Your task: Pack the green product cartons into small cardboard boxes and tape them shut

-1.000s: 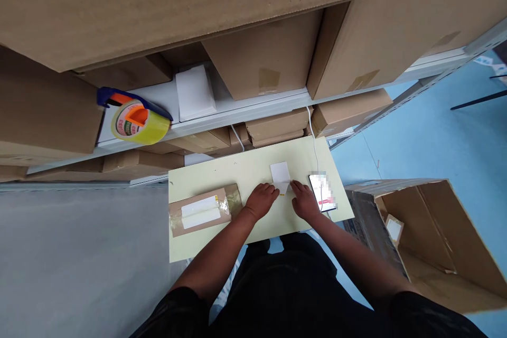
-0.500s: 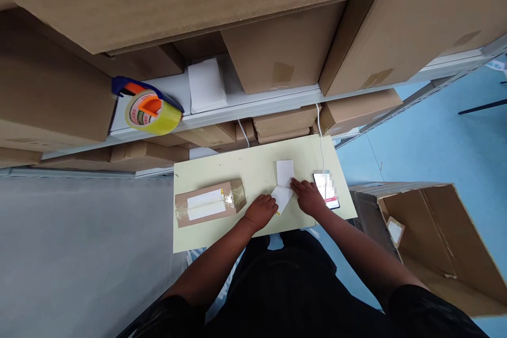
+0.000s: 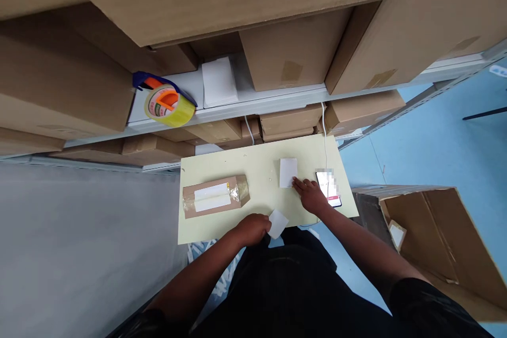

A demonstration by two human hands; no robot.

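The left hand [image 3: 255, 227] pinches a white slip [image 3: 279, 224] by the surface [image 3: 261, 190]'s near edge. The right hand [image 3: 312, 196], fingers loose, touches the paper square [image 3: 288, 172] lying there; pressing gently should stop it sliding.

Yellow tape roll [image 3: 184, 111] on a pale shelf [image 3: 241, 105], brown cardboard boxes [image 3: 283, 58], open carton [image 3: 447, 235], blue floor [image 3: 431, 150]

White slips [image 3: 288, 172] look like matt paper, left parcel [image 3: 213, 198] is dull cardboard with super glossy tape [image 3: 242, 189], tabletop [image 3: 261, 169] seems pretty smooth tbh.
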